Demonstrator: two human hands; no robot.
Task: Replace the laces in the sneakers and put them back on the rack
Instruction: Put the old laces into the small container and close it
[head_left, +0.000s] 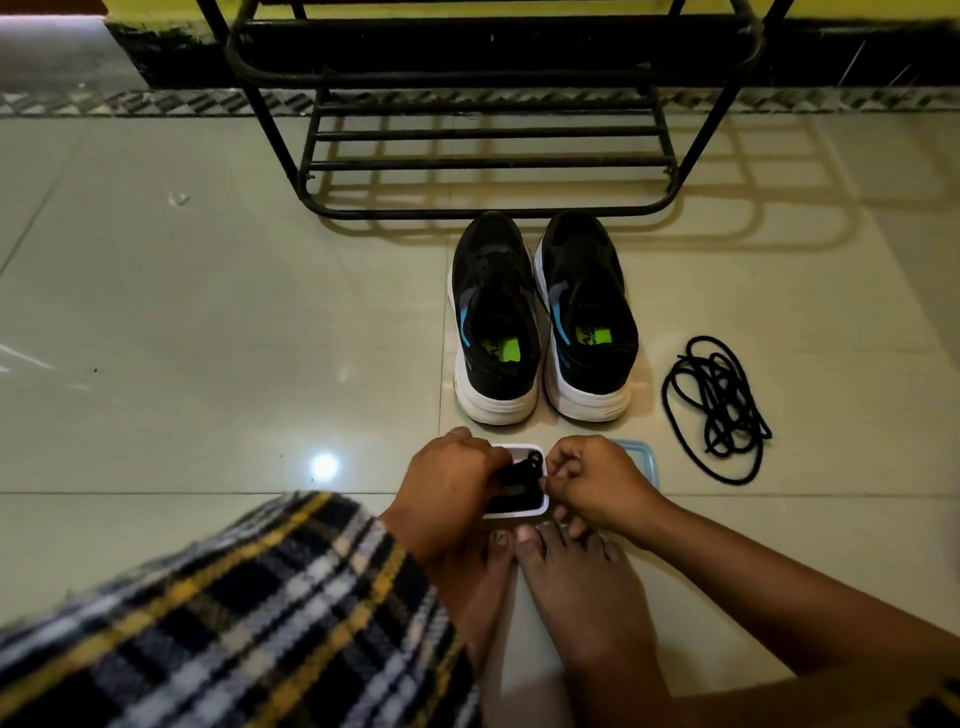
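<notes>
On the tiled floor (208, 322), just before the black metal shoe rack (488, 135), stood a pair of black sneakers with white soles, heels toward the camera: left sneaker (493, 317) and right sneaker (587, 312), side by side, both unlaced. Neon-green insole patches carried dark logos, too small to read. No other writing was legible.

Right of the right sneaker, apart from it, lay a loose coil of black laces (719, 408).

Nearer the camera, a small white rectangular container (519, 480) sat on the floor by the person's bare toes (540, 540), holding a bundle of black laces (519, 475). A clear lid with a blue rim (636, 449) lay just beside it, mostly hidden behind the right hand.

Left hand (449, 486), wearing a plaid sleeve (234, 613), had fingers curled down into the container, gripping the black bundle. Right hand (592, 480) had fingers curled, thumb and forefinger pinched together at the container's right edge; whether they pinched a lace strand or the rim could not be told. Both hands were close together over the container.
</notes>
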